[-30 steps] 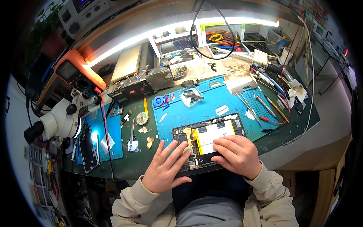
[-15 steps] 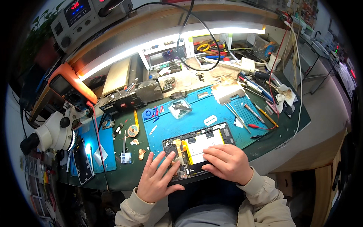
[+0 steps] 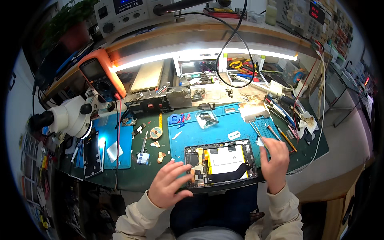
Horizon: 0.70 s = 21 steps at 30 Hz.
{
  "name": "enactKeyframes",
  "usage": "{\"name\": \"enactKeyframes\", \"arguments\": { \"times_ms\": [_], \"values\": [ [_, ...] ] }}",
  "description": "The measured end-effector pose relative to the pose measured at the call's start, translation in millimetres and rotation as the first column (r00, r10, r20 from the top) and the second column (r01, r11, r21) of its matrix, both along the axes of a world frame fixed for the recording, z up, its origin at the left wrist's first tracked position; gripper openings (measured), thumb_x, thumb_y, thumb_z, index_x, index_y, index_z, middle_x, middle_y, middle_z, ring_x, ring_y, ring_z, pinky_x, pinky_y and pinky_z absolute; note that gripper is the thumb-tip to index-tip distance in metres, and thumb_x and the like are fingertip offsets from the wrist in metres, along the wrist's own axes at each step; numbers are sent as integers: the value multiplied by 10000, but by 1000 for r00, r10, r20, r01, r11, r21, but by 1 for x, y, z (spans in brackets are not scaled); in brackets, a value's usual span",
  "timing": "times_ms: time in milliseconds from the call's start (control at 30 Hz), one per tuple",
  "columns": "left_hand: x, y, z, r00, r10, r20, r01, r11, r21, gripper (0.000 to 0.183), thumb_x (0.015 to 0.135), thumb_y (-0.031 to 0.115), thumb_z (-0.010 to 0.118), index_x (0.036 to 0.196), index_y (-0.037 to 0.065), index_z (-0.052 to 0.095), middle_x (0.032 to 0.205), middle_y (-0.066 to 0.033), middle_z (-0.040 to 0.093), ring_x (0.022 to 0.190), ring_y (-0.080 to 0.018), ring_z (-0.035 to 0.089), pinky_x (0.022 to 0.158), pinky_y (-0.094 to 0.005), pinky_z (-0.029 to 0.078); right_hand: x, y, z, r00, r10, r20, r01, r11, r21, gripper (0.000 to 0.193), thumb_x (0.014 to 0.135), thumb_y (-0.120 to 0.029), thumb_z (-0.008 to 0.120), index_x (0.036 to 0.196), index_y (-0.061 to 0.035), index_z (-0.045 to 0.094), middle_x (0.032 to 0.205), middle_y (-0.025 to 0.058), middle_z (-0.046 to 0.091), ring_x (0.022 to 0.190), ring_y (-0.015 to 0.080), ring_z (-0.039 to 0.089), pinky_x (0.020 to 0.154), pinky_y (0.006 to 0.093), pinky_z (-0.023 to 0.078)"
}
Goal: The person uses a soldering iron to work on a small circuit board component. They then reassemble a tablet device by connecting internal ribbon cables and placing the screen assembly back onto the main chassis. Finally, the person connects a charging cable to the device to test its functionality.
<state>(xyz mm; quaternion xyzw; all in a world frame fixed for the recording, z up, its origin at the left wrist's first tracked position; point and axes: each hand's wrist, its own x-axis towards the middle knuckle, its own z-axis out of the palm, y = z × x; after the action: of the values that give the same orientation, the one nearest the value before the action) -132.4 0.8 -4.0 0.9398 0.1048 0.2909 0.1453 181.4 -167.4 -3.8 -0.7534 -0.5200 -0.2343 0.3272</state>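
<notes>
An opened tablet (image 3: 195, 160) lies at the bench's front edge, its inner parts showing. Inside it a white battery (image 3: 224, 158) with yellow edges is crossed by a wide black ribbon cable (image 3: 230, 175). My left hand (image 3: 170, 184) is open, fingers spread, with the fingertips at the tablet's left edge. Off the tablet's right side, my right hand (image 3: 276, 162) has its fingers bent over the near end of the tweezers (image 3: 254, 129), which lie slanted on the blue mat (image 3: 188, 134). That end is hidden under the fingers.
Beyond the tablet stand a small clear tub (image 3: 207, 120) and a white plate-like piece (image 3: 234, 135). To the right lie screwdrivers (image 3: 286, 138) and pens. At left are a microscope (image 3: 70, 118), an orange multimeter (image 3: 102, 76) and a tape roll (image 3: 156, 133). A black cable (image 3: 218, 60) hangs overhead.
My right hand has left the battery and moved right and away from me, to the tweezers. My left hand has drawn back slightly to the tablet's edge. The head view has shifted.
</notes>
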Motion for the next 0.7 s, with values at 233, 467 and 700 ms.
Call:
{"name": "enactKeyframes", "arguments": {
  "times_ms": [233,467,700],
  "values": [
    [-12,0,-22,881,326,343,-174,897,-406,98,910,40,816,899,19,721,813,-102,686,700,-209,670,635,-309,516,41,8,-20,1000,3,-9,-4,989,-146,233,909,-21,713,1141,-25,730,999,130,693,957,331,645,852,441,514],
    [-18,-3,-22,895,387,221,-159,741,-652,372,1137,247,546,937,2,741,738,-62,682,639,-109,643,582,-264,481,73,-6,-12,985,-127,-115,117,989,-94,174,910,-4,707,1081,2,738,1012,137,687,942,337,665,844,433,527],
    [3,-7,-11,859,382,340,-156,829,-537,294,1133,186,514,1326,28,670,1117,-100,747,835,-136,659,738,-268,533,57,-18,1,999,-14,-50,9,997,-80,156,942,-44,724,1093,-33,763,964,110,707,893,318,667,841,409,530]
  ]
}}
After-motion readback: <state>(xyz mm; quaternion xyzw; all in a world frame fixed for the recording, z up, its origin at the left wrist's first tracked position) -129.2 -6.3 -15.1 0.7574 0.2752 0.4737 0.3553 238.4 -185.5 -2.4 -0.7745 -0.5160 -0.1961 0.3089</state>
